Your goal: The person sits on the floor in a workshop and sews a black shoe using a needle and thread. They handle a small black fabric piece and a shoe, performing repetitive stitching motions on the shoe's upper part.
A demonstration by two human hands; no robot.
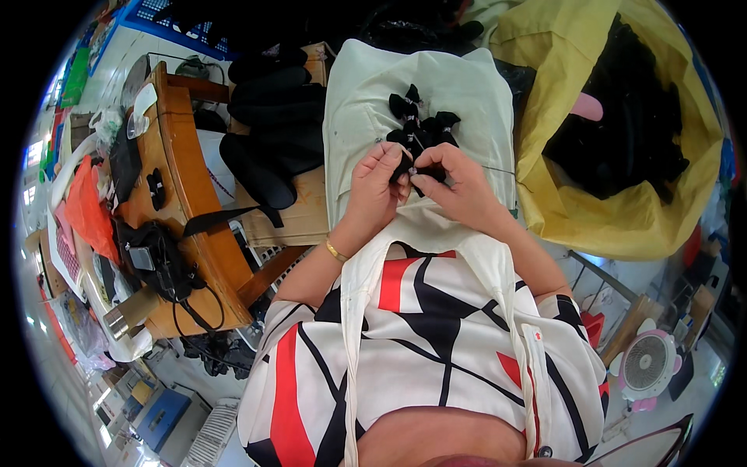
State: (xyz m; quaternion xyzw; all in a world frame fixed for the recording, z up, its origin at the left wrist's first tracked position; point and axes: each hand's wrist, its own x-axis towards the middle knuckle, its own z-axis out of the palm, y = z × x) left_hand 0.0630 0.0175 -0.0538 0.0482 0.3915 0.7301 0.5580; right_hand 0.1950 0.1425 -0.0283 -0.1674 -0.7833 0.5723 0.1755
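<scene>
A small black fabric bow (402, 166) with a shiny bit at its middle is held between my two hands. My left hand (373, 187) pinches one side of it, thumb and forefinger pressed together. On the other side, the fingers of my right hand (461, 183) close near the bow's centre. Just beyond my fingertips, several similar black bows (446, 121) lie in a loose cluster on a white cloth (358, 93). Fine detail at the held bow's centre is partly hidden by my fingers.
At right stands a big yellow sack (537, 175) filled with black pieces. Black shoe-like items (261, 167) rest on a cardboard box (299, 214) at left, beside a wooden table (183, 148) bearing a black bag (156, 265). A fan (647, 362) stands lower right.
</scene>
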